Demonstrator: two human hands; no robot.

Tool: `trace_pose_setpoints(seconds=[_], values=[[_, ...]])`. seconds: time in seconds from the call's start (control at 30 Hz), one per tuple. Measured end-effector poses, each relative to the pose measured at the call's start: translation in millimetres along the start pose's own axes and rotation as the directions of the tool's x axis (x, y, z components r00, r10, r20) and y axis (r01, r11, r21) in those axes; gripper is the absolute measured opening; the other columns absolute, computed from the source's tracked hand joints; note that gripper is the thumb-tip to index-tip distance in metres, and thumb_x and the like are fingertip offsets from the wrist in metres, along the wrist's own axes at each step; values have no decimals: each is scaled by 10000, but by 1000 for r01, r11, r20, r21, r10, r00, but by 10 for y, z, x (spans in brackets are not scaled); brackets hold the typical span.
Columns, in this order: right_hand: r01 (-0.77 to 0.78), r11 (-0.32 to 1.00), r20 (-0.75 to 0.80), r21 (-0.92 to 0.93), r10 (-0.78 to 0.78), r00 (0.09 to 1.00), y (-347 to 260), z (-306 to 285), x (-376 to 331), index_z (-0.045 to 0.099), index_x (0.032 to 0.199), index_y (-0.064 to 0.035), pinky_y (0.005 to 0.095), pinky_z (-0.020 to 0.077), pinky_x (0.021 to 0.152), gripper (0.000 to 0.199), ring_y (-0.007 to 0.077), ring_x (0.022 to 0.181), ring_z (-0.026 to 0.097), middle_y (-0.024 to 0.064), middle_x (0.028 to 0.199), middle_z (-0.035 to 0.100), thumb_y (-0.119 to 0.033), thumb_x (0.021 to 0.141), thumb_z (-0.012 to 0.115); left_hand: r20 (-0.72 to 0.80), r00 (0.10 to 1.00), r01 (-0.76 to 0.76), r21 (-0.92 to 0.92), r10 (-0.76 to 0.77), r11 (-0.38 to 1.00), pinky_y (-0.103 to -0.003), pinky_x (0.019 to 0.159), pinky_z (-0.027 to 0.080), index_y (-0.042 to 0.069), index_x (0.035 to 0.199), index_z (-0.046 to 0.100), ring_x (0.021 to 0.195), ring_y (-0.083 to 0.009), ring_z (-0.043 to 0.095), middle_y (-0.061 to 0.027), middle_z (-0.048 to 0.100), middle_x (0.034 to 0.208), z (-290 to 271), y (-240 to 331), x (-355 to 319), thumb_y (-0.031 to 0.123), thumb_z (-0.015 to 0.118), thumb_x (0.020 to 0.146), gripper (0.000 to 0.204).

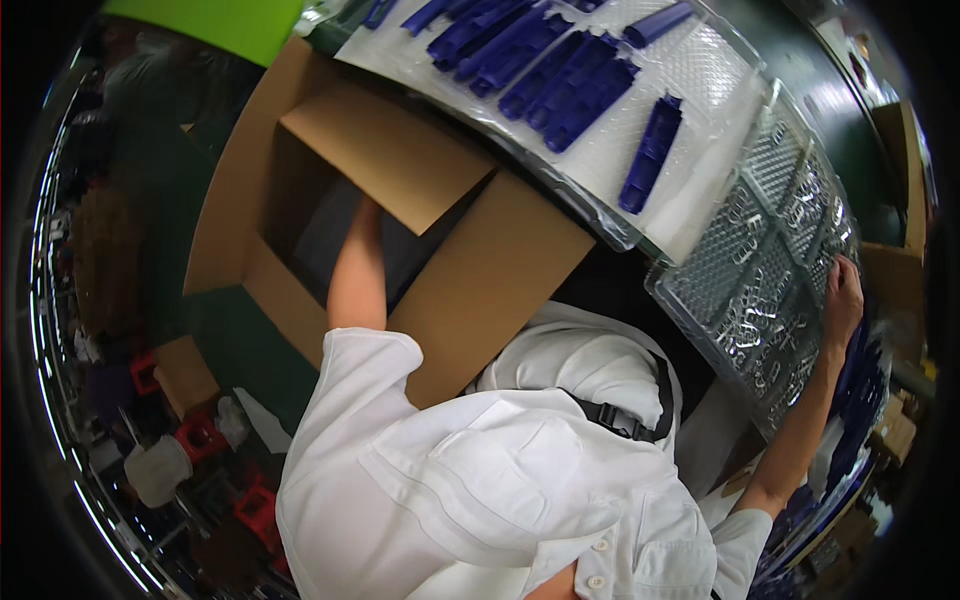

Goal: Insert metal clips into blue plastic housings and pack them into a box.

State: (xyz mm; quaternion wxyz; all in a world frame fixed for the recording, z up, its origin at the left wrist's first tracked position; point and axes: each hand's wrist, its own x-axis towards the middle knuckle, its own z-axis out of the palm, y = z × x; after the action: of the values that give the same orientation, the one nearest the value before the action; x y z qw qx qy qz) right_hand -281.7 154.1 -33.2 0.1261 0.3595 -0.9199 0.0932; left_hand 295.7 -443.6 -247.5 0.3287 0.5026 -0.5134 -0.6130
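Observation:
My left forearm (360,275) reaches down into an open cardboard box (490,270). A raised flap (390,150) covers my left hand, so its fingers are hidden. At the far right, my right hand (845,300) is at the outer rim of a clear plastic tray (690,290). Its fingers are bent and drawn together; what they grip, if anything, is too small to make out. Shiny, looped small pieces (745,320) lie scattered in the tray's compartments. Dark grey sheeting (345,235) lines part of the box's inside.
Several dark blue plastic shells (590,100) lie on white bubbled sheeting (700,60) on the table; one blue shell (650,155) lies apart, closer to the tray. Red stools (200,435) and a small carton (185,375) stand at left. A bright green panel (220,25) is at upper left.

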Motion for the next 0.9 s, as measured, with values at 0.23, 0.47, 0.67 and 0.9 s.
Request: trace_pose_setpoints(seconds=[0.23, 0.47, 0.67, 0.9], values=[[-554, 294, 384, 779, 475, 792, -667, -409, -225, 714, 1180, -57, 216, 542, 707, 305, 62, 799, 699, 56, 1054, 783, -325, 1074, 613, 124, 992, 0, 143, -18, 990, -422, 923, 560, 13, 1318, 664, 1108, -256, 690, -120, 722, 1238, -1514, -462, -399, 302, 532, 1051, 415], [-447, 157, 293, 881, 561, 774, -976, -798, -801, 703, 1168, -16, 215, 573, 718, 237, 86, 808, 707, 77, 1027, 771, -215, 1063, 631, -110, 993, -25, 149, 41, 989, -419, 903, 569, -2, 1300, 675, 1069, -262, 688, -133, 719, 1232, -499, -303, 223, 307, 510, 1065, 423], [-350, 626, -42, 697, 523, 851, -1147, -773, -1171, 705, 1134, -18, 259, 569, 728, 186, 160, 794, 705, 83, 950, 735, -111, 972, 700, -302, 951, -215, -486, 68, 847, -348, 797, 601, -12, 1389, 560, 948, -222, 679, -158, 681, 1307, -987, 620, -290, 290, 399, 1090, 454], [-130, 991, -97, 29, 132, 987, -1167, -401, -1500, 658, 922, -67, 408, 576, 751, 134, 298, 867, 679, 97, 937, 660, -76, 836, 761, 144, 916, -169, -709, 375, 685, -288, 667, 581, 14, 1492, 441, 799, -176, 608, -103, 616, 1273, 60, 1807, -1160, 202, 419, 1081, 453]])
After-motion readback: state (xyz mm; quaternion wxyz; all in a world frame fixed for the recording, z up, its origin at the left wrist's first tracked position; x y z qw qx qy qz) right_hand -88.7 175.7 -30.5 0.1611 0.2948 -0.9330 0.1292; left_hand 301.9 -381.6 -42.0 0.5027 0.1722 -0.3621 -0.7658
